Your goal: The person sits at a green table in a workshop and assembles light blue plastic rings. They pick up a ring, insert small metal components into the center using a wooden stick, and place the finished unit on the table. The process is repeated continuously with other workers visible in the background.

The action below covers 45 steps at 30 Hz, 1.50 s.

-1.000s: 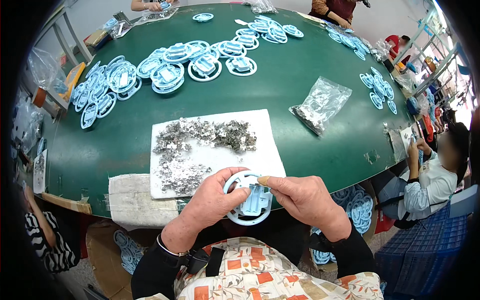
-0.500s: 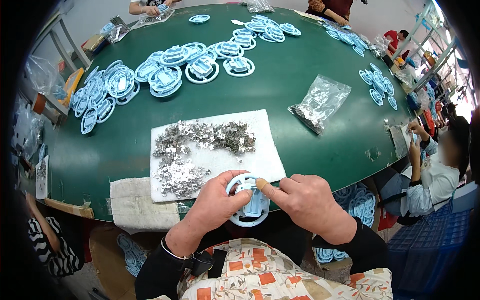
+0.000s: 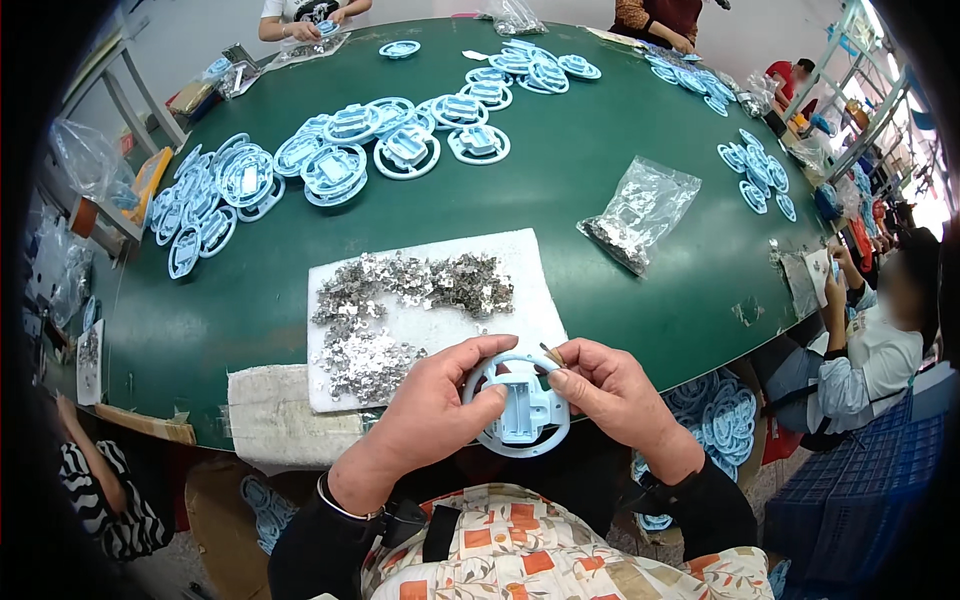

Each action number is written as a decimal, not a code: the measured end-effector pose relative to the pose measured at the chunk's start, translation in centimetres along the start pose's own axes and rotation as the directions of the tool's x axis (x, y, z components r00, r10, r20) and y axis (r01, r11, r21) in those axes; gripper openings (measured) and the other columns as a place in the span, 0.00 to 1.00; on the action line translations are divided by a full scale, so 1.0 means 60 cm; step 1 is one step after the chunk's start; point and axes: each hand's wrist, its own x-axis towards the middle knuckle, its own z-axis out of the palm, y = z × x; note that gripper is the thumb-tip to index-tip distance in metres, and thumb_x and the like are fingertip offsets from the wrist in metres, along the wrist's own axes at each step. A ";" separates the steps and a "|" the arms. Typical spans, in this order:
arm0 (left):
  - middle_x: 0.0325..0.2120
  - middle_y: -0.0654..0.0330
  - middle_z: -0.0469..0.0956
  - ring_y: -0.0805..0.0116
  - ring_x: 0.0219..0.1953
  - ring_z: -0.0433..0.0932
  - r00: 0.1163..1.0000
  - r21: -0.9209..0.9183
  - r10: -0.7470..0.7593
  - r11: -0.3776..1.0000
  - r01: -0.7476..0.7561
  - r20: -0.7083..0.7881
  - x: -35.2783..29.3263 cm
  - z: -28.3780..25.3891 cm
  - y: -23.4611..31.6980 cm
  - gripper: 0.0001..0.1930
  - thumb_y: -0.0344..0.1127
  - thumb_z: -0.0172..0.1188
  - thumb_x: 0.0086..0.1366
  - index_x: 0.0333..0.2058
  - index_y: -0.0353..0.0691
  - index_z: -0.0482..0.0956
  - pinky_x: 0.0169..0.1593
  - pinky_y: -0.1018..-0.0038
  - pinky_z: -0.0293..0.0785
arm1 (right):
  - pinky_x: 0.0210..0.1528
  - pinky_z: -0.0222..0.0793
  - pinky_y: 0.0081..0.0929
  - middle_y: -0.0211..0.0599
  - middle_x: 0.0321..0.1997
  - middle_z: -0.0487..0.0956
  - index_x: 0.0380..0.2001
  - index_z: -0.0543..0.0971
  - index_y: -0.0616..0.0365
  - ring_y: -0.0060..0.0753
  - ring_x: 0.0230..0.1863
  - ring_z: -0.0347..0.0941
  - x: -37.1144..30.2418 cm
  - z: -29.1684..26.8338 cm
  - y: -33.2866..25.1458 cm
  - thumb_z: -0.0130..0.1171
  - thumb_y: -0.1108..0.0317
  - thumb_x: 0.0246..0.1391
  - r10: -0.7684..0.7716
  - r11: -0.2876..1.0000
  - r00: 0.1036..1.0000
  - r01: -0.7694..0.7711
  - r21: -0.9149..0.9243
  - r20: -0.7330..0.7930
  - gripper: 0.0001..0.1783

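Observation:
Just over the table's near edge I hold a light blue plastic wheel-shaped part (image 3: 517, 412), a round rim with a boxy recessed middle facing up. My left hand (image 3: 428, 400) is closed on its left side, thumb on the inner edge and fingers along the top. My right hand (image 3: 622, 400) pinches the upper right of the rim between thumb and fingers. A small brownish piece shows at those fingertips; whether it is a finger wrap or something held, I cannot tell. Beyond lies a white foam board (image 3: 400, 315) bearing heaps of small metal clips (image 3: 375, 365).
Many similar blue parts (image 3: 335, 172) spread over the green table (image 3: 480, 205). A clear bag of metal pieces (image 3: 640, 215) lies at right. A cloth pad (image 3: 290, 415) sits beside the board. Boxes below hold more parts (image 3: 715, 415). Co-workers (image 3: 870, 330) sit around.
My right hand has moved from pressing a wrapped finger at the part's top to pinching its upper right rim. The part has shifted slightly right and its middle shows more fully.

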 end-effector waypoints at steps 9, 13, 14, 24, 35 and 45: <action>0.48 0.53 0.77 0.64 0.46 0.79 0.994 0.045 0.111 0.993 -0.111 -0.010 0.000 0.001 -0.010 0.25 0.27 0.41 0.68 0.63 0.31 0.65 0.50 0.73 0.75 | 0.31 0.64 0.13 0.22 0.32 0.77 0.54 0.78 0.66 0.08 0.31 0.66 -0.006 0.015 0.010 0.52 0.67 0.70 -0.156 0.987 0.980 0.152 -0.042 -0.125 0.16; 0.41 0.57 0.76 0.69 0.38 0.78 0.996 -0.633 0.058 0.774 -0.003 0.066 -0.002 -0.005 -0.040 0.26 0.45 0.35 0.79 0.63 0.30 0.64 0.42 0.72 0.78 | 0.36 0.73 0.21 0.35 0.33 0.80 0.56 0.76 0.68 0.20 0.33 0.78 -0.001 0.044 0.019 0.52 0.71 0.69 -0.406 0.880 0.908 0.359 -0.312 -0.100 0.17; 0.40 0.57 0.77 0.69 0.37 0.78 0.996 -0.655 0.051 0.756 0.006 0.068 -0.005 -0.005 -0.037 0.27 0.47 0.36 0.79 0.63 0.30 0.64 0.41 0.72 0.78 | 0.37 0.74 0.22 0.37 0.33 0.81 0.56 0.76 0.68 0.23 0.34 0.79 0.003 0.054 0.016 0.52 0.73 0.68 -0.453 0.850 0.888 0.406 -0.335 -0.072 0.17; 0.47 0.56 0.75 0.70 0.40 0.78 0.917 -0.202 0.366 0.897 -0.393 -0.159 -0.012 0.019 -0.046 0.28 0.51 0.40 0.79 0.63 0.33 0.66 0.40 0.76 0.77 | 0.36 0.78 0.30 0.45 0.35 0.80 0.55 0.78 0.65 0.38 0.34 0.82 0.003 0.091 0.001 0.59 0.79 0.57 -0.530 0.720 0.843 0.501 -0.480 0.085 0.21; 0.47 0.53 0.74 0.65 0.49 0.78 0.997 -0.498 -0.074 0.865 0.059 -0.010 -0.007 0.055 -0.038 0.22 0.37 0.37 0.78 0.66 0.40 0.52 0.53 0.65 0.77 | 0.27 0.66 0.15 0.33 0.34 0.80 0.48 0.80 0.66 0.15 0.26 0.71 -0.062 0.031 0.017 0.70 0.71 0.51 -0.409 0.900 0.903 0.376 -0.219 -0.132 0.20; 0.51 0.57 0.73 0.74 0.51 0.74 0.991 -0.294 0.031 0.956 0.007 0.126 -0.014 0.045 -0.004 0.27 0.35 0.60 0.71 0.64 0.33 0.63 0.55 0.76 0.74 | 0.29 0.65 0.13 0.27 0.28 0.78 0.39 0.81 0.67 0.12 0.25 0.69 -0.090 -0.060 0.027 0.57 0.73 0.61 -0.090 0.995 0.980 0.095 0.019 -0.180 0.08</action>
